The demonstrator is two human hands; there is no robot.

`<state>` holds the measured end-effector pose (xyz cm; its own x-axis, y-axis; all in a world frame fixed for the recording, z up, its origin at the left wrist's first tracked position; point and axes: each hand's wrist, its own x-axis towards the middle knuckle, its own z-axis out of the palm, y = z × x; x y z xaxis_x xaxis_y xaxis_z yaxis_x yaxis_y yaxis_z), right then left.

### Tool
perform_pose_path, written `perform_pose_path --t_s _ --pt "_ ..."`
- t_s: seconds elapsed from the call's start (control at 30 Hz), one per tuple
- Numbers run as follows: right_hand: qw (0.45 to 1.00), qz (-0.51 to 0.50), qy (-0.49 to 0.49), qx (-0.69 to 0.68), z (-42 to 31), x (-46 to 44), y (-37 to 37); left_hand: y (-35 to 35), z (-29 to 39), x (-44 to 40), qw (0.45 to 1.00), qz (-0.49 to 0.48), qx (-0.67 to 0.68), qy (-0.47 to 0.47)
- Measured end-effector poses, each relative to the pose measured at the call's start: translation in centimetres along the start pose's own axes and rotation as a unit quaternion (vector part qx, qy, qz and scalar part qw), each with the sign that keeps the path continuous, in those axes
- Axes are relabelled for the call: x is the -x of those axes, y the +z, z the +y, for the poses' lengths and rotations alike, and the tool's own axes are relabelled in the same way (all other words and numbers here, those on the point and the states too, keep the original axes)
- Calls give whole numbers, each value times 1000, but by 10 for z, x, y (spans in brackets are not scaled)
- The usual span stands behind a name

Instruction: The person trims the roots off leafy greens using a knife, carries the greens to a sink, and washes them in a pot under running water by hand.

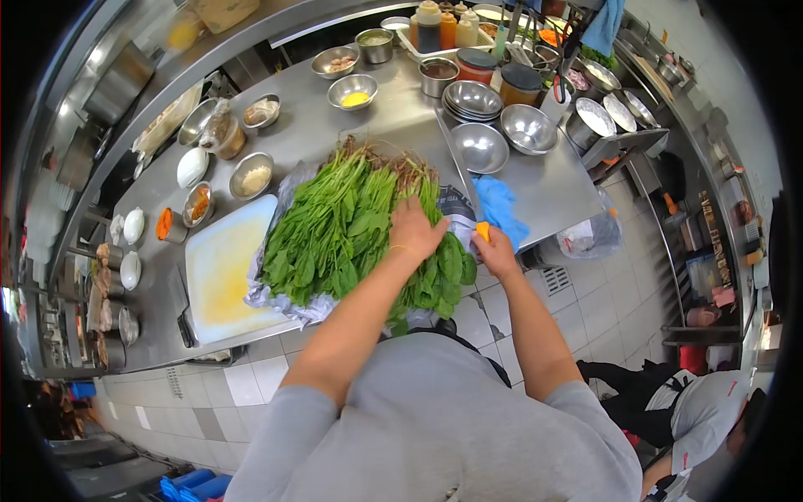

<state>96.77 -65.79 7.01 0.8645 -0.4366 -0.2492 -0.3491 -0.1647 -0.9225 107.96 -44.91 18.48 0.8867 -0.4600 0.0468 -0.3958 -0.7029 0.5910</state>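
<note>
At the left of the steel counter (385,121), a container of something orange (171,226) stands near a white cutting board (226,268), its surface stained yellow in broad patches, with a black-handled knife (186,328) lying along its left side. Just beyond the board I see a steel bowl (251,176) of pale, finely chopped stuff. Right of the board, at the near side of the counter, a big heap of leafy greens (335,226) lies spread on crumpled plastic sheeting (314,309): broad, deep green, slightly glossy leaves toward the near side, paler slim stems running far, ending in a tangle of brownish-red roots. The left hand (416,227) lies on the heap's right part, fingertips sunk among the stems, so I can't tell whether it grips any. By the heap's right edge the plastic carries bold dark lettering (452,198), too folded and covered for me to read. Close by, the right hand (498,249) is wrapped around a yellow handle (483,229). Farther right, crumpled blue material (503,211) hangs over the counter's edge, steel bowls (529,130) beyond it. At the far right, another person (703,410) wears a pale shirt with small red marks, too tiny to make out.
</note>
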Motion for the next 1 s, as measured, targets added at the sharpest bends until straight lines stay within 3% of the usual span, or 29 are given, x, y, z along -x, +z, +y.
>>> perform_pose_path --t_s 0.07,0.1,0.13,0.17,0.27,0.43,0.53,0.57,0.67,0.83,0.9,0.97,1.0 --pt "1000 6 -12 16 0 1 0 20 30 -8 975 -21 -121 -186" --pt "999 10 -25 33 1 2 -3 28 28 -11 975 -24 -123 -182" --pt "992 39 -102 59 11 -1 -2 35 16 -14 969 -32 -136 -202" --pt "993 41 -99 57 21 -3 -4 42 5 -16 963 -40 -148 -223" --pt "985 15 -148 87 12 0 -12 35 -19 -13 974 -10 -124 -187" --pt "989 -21 -137 47 22 -6 -13 10 -29 -6 983 -7 -49 -175" --pt "995 -42 -94 17 3 -2 -16 16 -28 -4 994 72 -69 -33" --pt "997 -54 -61 9 -5 2 -16 21 -27 -6 995 71 -66 -33" --pt "994 -41 -95 32 4 -3 -11 52 -33 -12 993 10 -95 -70" --pt "997 -77 -28 -8 9 -3 -13 48 0 -12 981 55 -159 -92" --pt "986 -139 -72 -64 17 -13 -26 26 32 -34 969 103 -118 -191" --pt "978 -178 -57 -93 7 -16 -36 19 12 -60 948 94 -150 -263" --pt "966 -227 -8 -122 9 -18 -44 18 -2 -69 933 31 -150 -327"
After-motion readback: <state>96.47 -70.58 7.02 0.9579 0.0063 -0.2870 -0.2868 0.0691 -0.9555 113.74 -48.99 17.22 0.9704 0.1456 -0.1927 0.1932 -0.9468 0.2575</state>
